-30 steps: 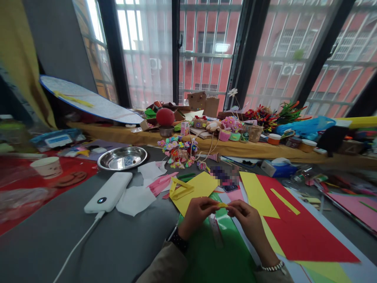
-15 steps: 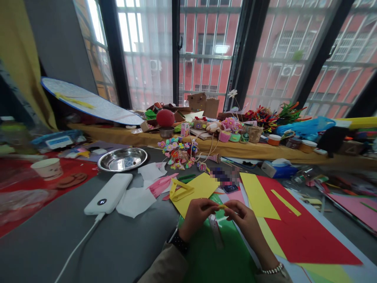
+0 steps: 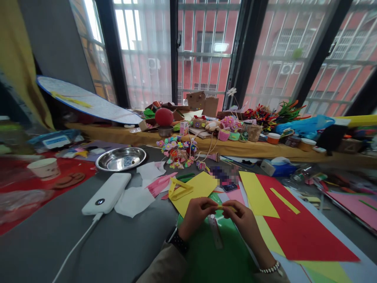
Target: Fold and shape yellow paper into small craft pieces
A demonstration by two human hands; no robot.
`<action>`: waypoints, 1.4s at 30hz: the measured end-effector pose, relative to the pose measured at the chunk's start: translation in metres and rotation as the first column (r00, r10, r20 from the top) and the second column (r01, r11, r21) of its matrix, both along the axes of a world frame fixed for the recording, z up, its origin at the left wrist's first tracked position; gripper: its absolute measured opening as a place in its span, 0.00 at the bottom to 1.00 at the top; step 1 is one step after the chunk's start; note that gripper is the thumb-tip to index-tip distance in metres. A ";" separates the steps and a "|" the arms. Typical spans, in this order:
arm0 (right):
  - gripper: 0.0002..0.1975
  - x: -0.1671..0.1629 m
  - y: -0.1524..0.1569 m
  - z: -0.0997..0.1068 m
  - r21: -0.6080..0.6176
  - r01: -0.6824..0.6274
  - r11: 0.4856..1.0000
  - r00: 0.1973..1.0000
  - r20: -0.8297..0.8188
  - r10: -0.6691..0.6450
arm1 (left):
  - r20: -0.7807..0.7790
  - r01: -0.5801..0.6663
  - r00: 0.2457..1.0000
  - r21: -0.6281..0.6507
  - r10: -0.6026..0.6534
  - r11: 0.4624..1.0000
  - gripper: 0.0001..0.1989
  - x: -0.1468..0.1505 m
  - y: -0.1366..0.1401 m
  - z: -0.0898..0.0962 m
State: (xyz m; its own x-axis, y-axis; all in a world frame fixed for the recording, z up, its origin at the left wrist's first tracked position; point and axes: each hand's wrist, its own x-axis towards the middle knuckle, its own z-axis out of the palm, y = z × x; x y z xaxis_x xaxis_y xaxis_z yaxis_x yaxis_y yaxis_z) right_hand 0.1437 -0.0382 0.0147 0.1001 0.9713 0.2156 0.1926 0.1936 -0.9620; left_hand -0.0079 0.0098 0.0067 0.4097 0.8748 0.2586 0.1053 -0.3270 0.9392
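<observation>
Between my fingertips is a thin yellow paper strip [image 3: 220, 207], held over a green mat. My left hand [image 3: 196, 216] pinches its left end, and my right hand [image 3: 242, 218] pinches it close by, the fingertips of both hands nearly meeting. Below them a small ruler [image 3: 215, 232] lies on the green mat [image 3: 220, 261]. Just beyond my left hand is a yellow paper sheet [image 3: 203, 182] with a folded yellow strip shape [image 3: 181, 190] on its left part. Another yellow strip [image 3: 285, 200] rests on the red paper [image 3: 312, 232] to the right.
A white power bank [image 3: 107, 194] with a cable lies at left, beside white tissue pieces [image 3: 134, 201] and pink paper [image 3: 160, 184]. Farther back stand a steel dish [image 3: 101, 163], a paper cup [image 3: 44, 169] and a flower-covered craft [image 3: 176, 151]. A tissue box [image 3: 278, 167] sits back right.
The fingers of my right hand have shifted slightly left along the yellow strip, closer to my left fingertips. The whole view has moved a little; other things lie as before.
</observation>
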 end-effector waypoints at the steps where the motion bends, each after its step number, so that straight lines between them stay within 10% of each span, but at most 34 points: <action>1: 0.16 -0.001 0.000 0.000 -0.003 0.002 1.000 1.000 0.020 -0.002 | 0.001 0.008 1.000 -0.003 -0.008 1.000 0.13 0.000 -0.001 0.001; 28: 0.12 0.000 0.000 -0.005 0.038 0.047 0.998 0.987 0.152 -0.052 | 0.052 0.008 0.999 -0.080 -0.004 0.997 0.13 0.000 -0.003 0.004; 42: 0.12 -0.010 -0.003 0.002 -0.119 -0.074 0.990 0.975 -0.215 0.047 | 0.226 0.145 0.967 -0.087 -0.122 0.986 0.10 -0.001 -0.002 0.012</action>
State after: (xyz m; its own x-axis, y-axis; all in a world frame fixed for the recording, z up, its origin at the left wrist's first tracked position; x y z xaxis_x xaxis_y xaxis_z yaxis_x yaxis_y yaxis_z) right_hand 0.1338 -0.0417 0.0163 0.0701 0.9949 0.0720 -0.0259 0.0740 -0.9969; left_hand -0.0085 0.0082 0.0188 0.4677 0.8425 0.2673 -0.1445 -0.2255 0.9635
